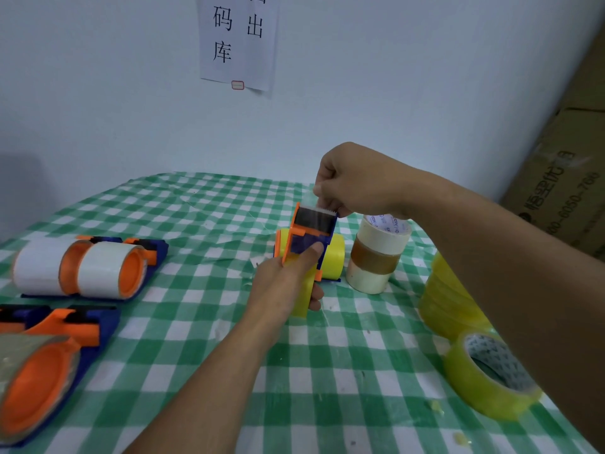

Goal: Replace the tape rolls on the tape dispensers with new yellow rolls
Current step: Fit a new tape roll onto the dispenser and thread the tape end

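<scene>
Left hand [288, 283] grips the dispenser [311, 231] by its yellow handle, fingers [316, 294] curled round it, thumb pressed flat on the blue plate. It stands near the middle of the tabletop [229, 322]; we cannot tell whether it rests on the cloth. A yellow roll [335, 257] already sits on its hub.

Right hand [353, 181] is just above the blade [324, 209], fingertips pinching what looks like the tape end [309, 200].

Step in hand, as we read it: threading. We pull the tape straight and centred over the blade and hold it taut so it doesn't fold back on itself. The thumb steadies the plate. We mind the teeth.

Old rolls [376, 257] are stacked just beside the dispenser. Spare rolls [491, 378] lie at right. Other dispensers [82, 267], at left, carry pale rolls, not yet swapped.
</scene>
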A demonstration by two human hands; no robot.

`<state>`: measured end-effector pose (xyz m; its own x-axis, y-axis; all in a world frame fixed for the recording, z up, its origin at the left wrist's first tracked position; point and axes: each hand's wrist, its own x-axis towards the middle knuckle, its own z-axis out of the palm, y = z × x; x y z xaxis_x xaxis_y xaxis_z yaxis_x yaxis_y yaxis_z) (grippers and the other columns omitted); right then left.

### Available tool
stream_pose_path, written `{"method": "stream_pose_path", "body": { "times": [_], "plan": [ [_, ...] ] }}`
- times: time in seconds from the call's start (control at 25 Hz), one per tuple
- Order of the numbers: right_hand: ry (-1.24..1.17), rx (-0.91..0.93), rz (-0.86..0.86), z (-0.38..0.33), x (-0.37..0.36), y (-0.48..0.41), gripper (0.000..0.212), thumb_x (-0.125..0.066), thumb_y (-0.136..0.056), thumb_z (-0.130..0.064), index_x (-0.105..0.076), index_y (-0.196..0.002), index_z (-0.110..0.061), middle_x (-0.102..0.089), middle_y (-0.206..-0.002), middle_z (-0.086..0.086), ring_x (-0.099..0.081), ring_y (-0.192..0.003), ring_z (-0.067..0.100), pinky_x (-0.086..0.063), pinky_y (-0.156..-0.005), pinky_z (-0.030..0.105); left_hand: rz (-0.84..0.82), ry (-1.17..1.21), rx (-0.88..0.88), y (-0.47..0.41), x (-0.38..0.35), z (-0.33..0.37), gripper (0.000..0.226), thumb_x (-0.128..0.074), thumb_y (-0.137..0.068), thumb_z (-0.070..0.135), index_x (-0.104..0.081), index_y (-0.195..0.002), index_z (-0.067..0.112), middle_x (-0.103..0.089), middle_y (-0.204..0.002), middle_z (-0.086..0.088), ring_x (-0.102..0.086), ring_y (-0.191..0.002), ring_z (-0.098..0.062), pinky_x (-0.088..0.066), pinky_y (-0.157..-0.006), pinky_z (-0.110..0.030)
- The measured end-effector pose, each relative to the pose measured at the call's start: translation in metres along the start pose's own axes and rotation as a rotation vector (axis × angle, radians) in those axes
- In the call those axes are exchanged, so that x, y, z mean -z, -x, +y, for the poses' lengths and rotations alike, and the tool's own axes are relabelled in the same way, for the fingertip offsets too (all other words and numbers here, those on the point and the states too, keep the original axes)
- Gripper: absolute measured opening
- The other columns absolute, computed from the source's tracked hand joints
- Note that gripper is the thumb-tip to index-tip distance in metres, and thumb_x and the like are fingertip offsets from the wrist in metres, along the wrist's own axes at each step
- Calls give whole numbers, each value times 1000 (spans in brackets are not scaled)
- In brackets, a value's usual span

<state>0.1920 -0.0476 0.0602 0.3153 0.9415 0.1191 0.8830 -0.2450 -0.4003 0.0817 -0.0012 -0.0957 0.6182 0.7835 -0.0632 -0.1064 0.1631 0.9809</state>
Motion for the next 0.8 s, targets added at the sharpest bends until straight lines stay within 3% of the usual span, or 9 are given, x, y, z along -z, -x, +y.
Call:
{"method": "stream_pose_path", "body": {
  "times": [0.24, 0.36, 0.6, 0.68, 0.8],
  "plan": [
    [30, 2, 3, -2, -5, 0, 31, -51, -104, -12, -66, -101, 14, -74, -98, 22, -71, -92, 31, -56, -90, 52, 32, -4, 2, 0, -1, -1, 38, -69, -90, 45, -71, -95, 7, -67, -64, -14, -63, -54, -23, -53, -55, -31],
    [58, 12, 7, -4, -5, -2, 33, -52, -104, -12, -61, -105, 20, -70, -103, 31, -69, -80, 23, -56, -89, 50, 56, 7, 17, 0, 0, 0, 37, -69, -90, 44, -70, -95, 7, -67, -64, -14, -62, -51, -24, -51, -50, -29],
    [53, 6, -9, -3, -7, -6, 33, -52, -103, -9, -58, -104, 24, -61, -113, 41, -71, -85, 32, -53, -89, 58, 94, -8, 20, -1, 1, 0, 37, -70, -89, 44, -70, -89, 6, -66, -62, -14, -60, -48, -23, -48, -46, -27],
    [50, -3, -2, -3, -8, -8, 28, -52, -99, -3, -56, -96, 24, -59, -111, 43, -67, -88, 46, -50, -86, 64, 106, -10, 11, 0, 0, 0, 36, -72, -88, 43, -70, -86, 7, -67, -62, -13, -60, -47, -23, -48, -47, -27],
    [49, -33, 32, -4, -9, -8, 14, -51, -91, 1, -57, -87, 14, -62, -107, 42, -63, -89, 51, -52, -85, 64, 119, -18, -3, 0, -2, 0, 37, -74, -86, 43, -70, -82, 7, -67, -61, -13, -59, -47, -24, -49, -47, -27]
  ]
}}
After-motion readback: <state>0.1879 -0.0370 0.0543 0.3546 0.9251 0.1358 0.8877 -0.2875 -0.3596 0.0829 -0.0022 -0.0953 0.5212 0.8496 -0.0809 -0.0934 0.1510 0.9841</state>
